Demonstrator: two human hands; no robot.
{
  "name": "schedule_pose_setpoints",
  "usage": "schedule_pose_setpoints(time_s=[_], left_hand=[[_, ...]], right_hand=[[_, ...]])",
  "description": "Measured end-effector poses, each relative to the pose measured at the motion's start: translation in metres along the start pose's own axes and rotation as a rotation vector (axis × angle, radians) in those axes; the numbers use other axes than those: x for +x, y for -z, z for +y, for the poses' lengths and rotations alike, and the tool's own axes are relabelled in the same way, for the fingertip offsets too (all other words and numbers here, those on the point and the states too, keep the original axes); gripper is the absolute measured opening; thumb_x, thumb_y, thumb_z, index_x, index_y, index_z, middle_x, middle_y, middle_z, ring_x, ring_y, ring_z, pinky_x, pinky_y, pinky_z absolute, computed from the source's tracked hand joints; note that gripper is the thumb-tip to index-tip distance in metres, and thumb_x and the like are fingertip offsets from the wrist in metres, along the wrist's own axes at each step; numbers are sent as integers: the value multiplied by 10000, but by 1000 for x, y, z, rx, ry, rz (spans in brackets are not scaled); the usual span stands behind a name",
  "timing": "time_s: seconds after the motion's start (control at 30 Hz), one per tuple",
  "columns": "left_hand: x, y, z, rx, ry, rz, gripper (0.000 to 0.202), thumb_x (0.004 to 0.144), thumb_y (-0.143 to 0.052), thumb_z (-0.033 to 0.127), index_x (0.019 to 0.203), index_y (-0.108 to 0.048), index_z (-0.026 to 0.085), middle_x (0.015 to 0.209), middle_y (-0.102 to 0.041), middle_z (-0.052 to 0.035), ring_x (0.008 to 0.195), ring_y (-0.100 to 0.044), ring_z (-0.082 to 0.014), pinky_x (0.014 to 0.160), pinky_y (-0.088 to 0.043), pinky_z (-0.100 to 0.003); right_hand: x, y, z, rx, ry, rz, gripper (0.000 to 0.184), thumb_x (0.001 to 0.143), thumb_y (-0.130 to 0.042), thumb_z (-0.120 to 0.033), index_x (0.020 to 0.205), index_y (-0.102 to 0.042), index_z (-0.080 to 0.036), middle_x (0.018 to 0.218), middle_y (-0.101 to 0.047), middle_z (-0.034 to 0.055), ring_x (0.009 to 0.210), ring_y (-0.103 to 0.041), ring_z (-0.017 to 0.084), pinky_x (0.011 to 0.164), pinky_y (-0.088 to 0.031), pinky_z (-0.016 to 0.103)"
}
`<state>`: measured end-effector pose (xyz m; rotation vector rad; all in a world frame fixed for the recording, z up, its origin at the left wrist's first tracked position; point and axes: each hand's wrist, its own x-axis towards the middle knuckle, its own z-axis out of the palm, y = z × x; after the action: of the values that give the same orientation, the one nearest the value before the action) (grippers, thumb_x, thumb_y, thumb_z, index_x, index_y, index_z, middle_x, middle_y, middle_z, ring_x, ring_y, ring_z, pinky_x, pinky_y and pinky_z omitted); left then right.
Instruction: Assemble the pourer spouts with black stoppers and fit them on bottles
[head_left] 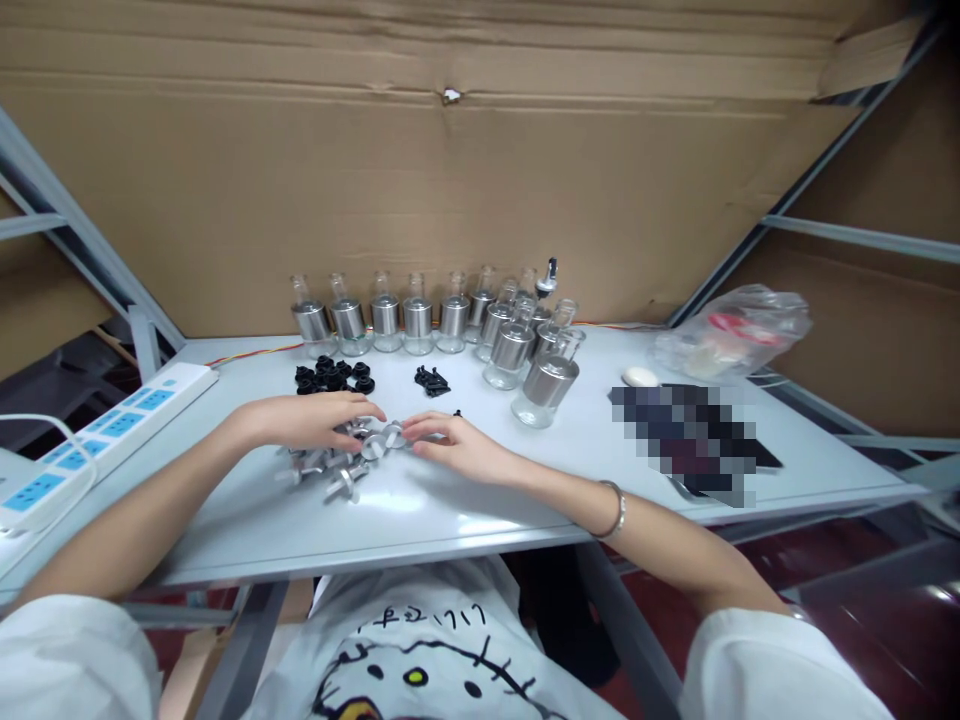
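Observation:
Both hands are at a pile of small silvery metal parts [346, 482] on the white table. My left hand [319, 420] lies over the pile's back edge, fingers apart and bent loosely downward. My right hand [457, 445] reaches in from the right, its fingers stretched out and its tips at the rightmost silvery part [393, 435]. Neither hand visibly grips anything. Just behind my left hand sits a heap of round black plastic pieces [334, 375]. Right of that heap lies a smaller cluster of thin black pieces [431, 381].
Several glass bottles with metal sleeves [385, 315] stand along the back; one has a pourer [549, 278] in its neck. A power strip [105, 435] lies at the left. At the right are a clear plastic bag [739, 330], a white oval object [640, 377] and a blurred-out dark item.

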<state>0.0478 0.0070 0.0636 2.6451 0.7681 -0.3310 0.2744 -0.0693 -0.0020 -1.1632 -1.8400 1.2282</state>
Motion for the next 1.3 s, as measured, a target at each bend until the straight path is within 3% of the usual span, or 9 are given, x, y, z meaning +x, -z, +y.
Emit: schedule_pose_setpoints(time_s=[0.2,0.33,0.53,0.7,0.9,1.1,1.2,1.3], left_hand=[[3,-3,2,26,-1,-5,372,886,-483,377,1235,-533,258,1237,-545,-70,1080,-541,-226,890,-395,-263],[4,-5,4,57,11,13,449,885,-505,384,1321,-447,292,1314,-519,-57,1153,-498,-241,955,-343,-301],[5,-7,8,39,-31,40,475,875,-540,450,1313,-444,291,1354,-489,-50,1220,-445,-251,1014,-288,-327],[8,-9,10,11,-82,57,508,898,-510,458,1348,-387,258,1410,-441,-61,1284,-390,-246,1079,-226,-337],[7,-5,12,15,-60,9,489,903,-516,336,1360,-372,241,1401,-467,-62,1232,-458,-220,1011,-328,-291],[3,-6,13,58,23,5,447,919,-458,394,1336,-413,240,1330,-496,-76,1201,-473,-246,994,-361,-322],[0,-6,16,39,-8,-5,622,878,-494,505,1408,-313,232,1434,-383,-100,1305,-376,-266,1054,-322,-341],[-2,-7,18,67,-41,-92,1008,693,-664,618,1474,-161,227,1554,-146,-143,1424,-138,-337,1138,-186,-446]], right_hand=[[0,3,3,-13,64,-85,277,887,-518,-189,1131,-647,-161,1370,-506,101,1273,-468,210,1097,-334,418],[0,2,2,-80,68,-119,349,902,-482,-189,1227,-596,-138,1427,-443,118,1335,-400,217,1142,-267,427],[-2,0,1,-166,82,-140,459,870,-538,-215,1323,-509,-141,1494,-323,138,1268,-466,249,1007,-433,416],[-1,1,6,-64,145,-166,463,886,-516,-222,1343,-486,-155,1513,-280,126,1398,-278,246,1089,-351,413],[-1,0,10,50,153,-138,369,874,-552,-250,1241,-580,-213,1458,-367,86,1336,-378,227,1057,-404,393],[-1,1,8,61,51,-48,239,849,-585,-245,1067,-663,-186,1292,-518,103,1073,-587,208,952,-476,412],[0,0,10,63,35,-57,275,834,-594,-230,1096,-644,-162,1262,-547,118,1072,-588,220,966,-459,432],[0,0,13,94,31,-84,329,833,-591,-241,1149,-613,-152,1281,-549,130,1112,-579,228,996,-435,442]])
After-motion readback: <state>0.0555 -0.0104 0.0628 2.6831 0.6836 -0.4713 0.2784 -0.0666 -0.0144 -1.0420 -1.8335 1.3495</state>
